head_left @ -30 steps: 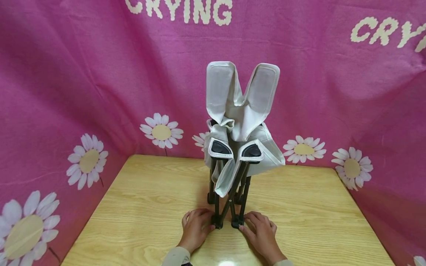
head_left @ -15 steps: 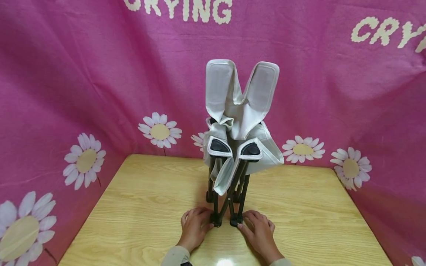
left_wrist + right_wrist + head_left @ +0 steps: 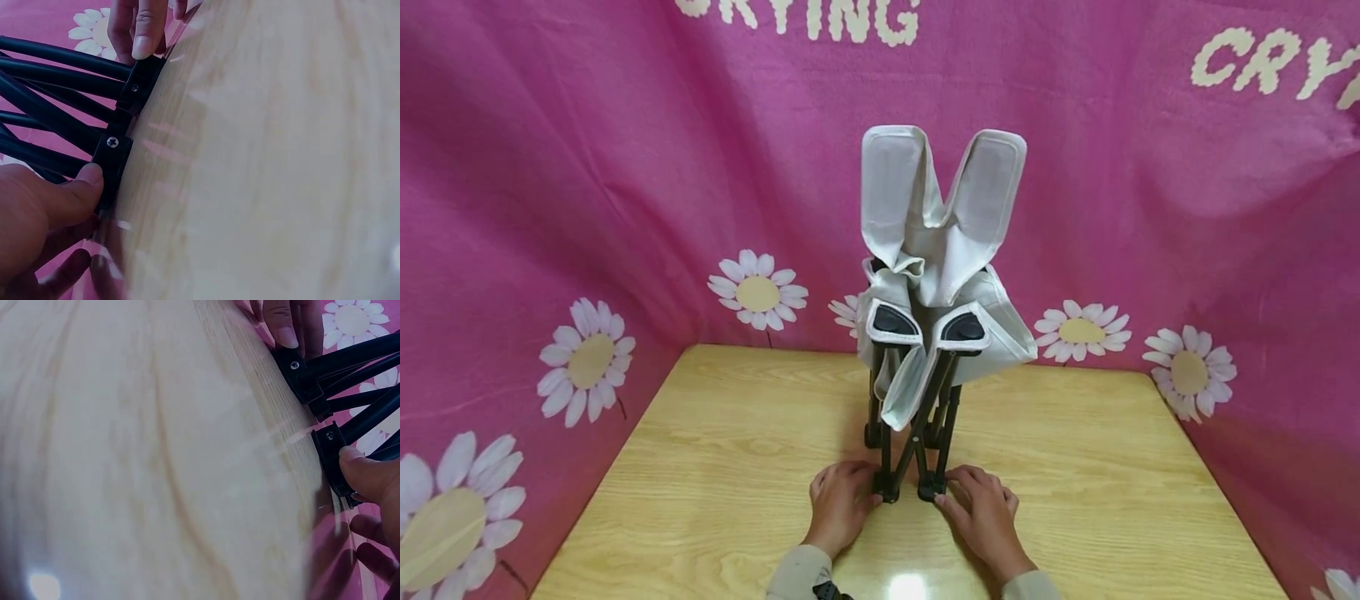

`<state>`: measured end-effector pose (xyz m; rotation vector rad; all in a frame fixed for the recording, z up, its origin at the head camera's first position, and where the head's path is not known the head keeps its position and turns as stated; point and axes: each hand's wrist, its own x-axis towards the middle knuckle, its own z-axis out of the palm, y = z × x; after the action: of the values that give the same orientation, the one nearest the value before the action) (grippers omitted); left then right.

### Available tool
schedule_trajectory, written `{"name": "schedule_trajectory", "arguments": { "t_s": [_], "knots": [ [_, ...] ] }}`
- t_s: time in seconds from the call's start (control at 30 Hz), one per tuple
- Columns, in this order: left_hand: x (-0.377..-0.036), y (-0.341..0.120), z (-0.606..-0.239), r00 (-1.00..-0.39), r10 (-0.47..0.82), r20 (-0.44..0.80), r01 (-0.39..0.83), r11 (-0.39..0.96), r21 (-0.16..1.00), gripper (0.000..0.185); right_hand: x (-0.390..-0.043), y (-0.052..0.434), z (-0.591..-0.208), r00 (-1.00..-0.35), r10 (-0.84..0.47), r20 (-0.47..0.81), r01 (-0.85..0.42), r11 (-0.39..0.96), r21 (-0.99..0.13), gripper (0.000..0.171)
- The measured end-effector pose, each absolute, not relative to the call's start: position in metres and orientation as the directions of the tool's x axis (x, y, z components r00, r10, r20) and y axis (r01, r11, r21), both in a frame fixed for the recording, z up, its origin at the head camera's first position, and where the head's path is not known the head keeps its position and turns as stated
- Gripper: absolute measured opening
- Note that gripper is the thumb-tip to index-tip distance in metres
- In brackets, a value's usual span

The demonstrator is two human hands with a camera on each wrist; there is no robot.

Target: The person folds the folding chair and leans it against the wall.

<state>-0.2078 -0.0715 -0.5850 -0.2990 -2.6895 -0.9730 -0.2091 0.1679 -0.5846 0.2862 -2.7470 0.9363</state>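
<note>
A small folding camp chair (image 3: 891, 200) stands upright and folded at the middle of the table. Pale fabric hangs bunched over its crossed black legs (image 3: 928, 400), and two padded flaps stick up on top. My left hand (image 3: 838, 510) pinches the front left foot (image 3: 887, 488), its thumb pressed on the black plastic below a screw in the left wrist view. On the other side, my right hand (image 3: 987, 515) holds the front right foot (image 3: 331, 459) the same way. The two front feet stand a narrow gap apart. Part of the rear legs is hidden behind the front ones.
The chair rests on a light wood-grain table (image 3: 737, 433). Pink cloth (image 3: 775, 167) with daisies and white lettering closes in the back and both sides. A bright reflection lies on the table's near part.
The head view has tipped slightly downward, so the whole scene appears a little higher. Both hands keep their hold on the front feet, and the chair stays as it was.
</note>
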Motion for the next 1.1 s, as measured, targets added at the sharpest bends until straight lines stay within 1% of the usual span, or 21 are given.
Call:
{"name": "schedule_trajectory", "arguments": {
  "t_s": [0.33,0.7,0.93,1.1],
  "knots": [
    [-0.2124,-0.0702,-0.5843,-0.948,0.078,0.309,0.264,0.737,0.623,0.035,-0.214,0.1669,-0.5858,-0.942,-0.1,0.319,-0.274,0.779,-0.565,0.026],
    [-0.2137,-0.0706,-0.5864,-0.959,0.064,0.277,0.235,0.728,0.644,0.036,-0.2168,0.1658,-0.585,-0.954,-0.1,0.281,-0.25,0.783,-0.57,0.028],
    [-0.2145,-0.0705,-0.5878,-0.948,0.062,0.313,0.257,0.729,0.635,0.036,-0.2191,0.1663,-0.5875,-0.942,-0.107,0.317,-0.278,0.778,-0.564,0.028],
    [-0.2146,-0.0699,-0.5891,-0.934,0.063,0.351,0.281,0.734,0.618,0.037,-0.2202,0.1666,-0.5868,-0.951,-0.106,0.29,-0.26,0.782,-0.566,0.028]
  ]
}}
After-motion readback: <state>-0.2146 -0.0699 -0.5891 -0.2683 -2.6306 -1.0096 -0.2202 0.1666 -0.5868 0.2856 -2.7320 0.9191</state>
